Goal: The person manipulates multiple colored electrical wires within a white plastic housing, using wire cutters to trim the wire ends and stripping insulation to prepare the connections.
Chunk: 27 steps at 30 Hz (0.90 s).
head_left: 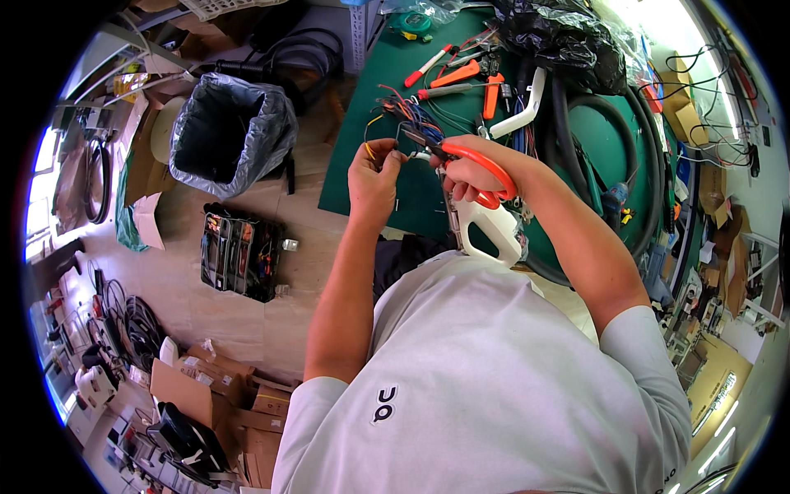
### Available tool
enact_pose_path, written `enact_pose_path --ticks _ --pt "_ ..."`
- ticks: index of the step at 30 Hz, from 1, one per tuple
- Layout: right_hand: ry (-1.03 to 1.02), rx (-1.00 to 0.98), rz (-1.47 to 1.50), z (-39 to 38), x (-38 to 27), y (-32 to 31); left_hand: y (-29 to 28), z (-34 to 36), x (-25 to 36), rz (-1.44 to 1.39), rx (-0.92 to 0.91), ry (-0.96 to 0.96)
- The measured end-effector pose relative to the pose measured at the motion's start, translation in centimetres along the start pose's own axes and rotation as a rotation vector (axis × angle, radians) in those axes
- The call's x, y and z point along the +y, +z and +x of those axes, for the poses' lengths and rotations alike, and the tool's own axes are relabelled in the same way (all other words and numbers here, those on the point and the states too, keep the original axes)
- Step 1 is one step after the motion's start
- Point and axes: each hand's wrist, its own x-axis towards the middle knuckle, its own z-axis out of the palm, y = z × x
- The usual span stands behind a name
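My left hand (374, 183) pinches a thin wire with yellow on it (369, 151) between thumb and fingertips. Close by on the right, my right hand (476, 174) is wrapped round red-orange-handled pliers (491, 169). Their dark jaws point left, toward the wire bundle (418, 117); whether they grip a wire cannot be told. The bundle of several coloured wires fans out above my fingers. Below my right hand, a white loop-shaped handle (491, 233) lies against the table's near edge, close to my shirt.
On the green table (350, 185) are screwdrivers (448, 91), orange-handled tools (492, 96), a white curved piece (527, 105), a black plastic bag (564, 45) and thick black cable (650, 165). A lined bin (280, 123) and tool bag (239, 251) stand on the left floor.
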Motion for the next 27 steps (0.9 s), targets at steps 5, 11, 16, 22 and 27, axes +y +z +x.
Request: enact_pose_path --ticks 5,11,16,22,27 --pt "0.003 0.009 -0.039 0.3 -0.8 0.5 -0.3 -0.1 -0.2 0.005 -0.005 -0.001" --pt "0.019 0.026 -0.106 0.5 -1.3 0.6 -0.4 0.1 -0.2 0.037 -0.029 -0.004" --pt "0.023 0.058 -0.204 0.2 -2.0 0.7 -0.5 0.1 0.4 0.101 -0.050 -0.024" --pt "0.008 0.084 -0.300 0.2 -2.2 0.7 -0.5 0.2 -0.1 0.091 -0.032 0.022" --pt "0.042 0.119 -0.344 0.2 -1.9 0.8 -0.4 0.2 0.0 0.060 -0.035 0.021"
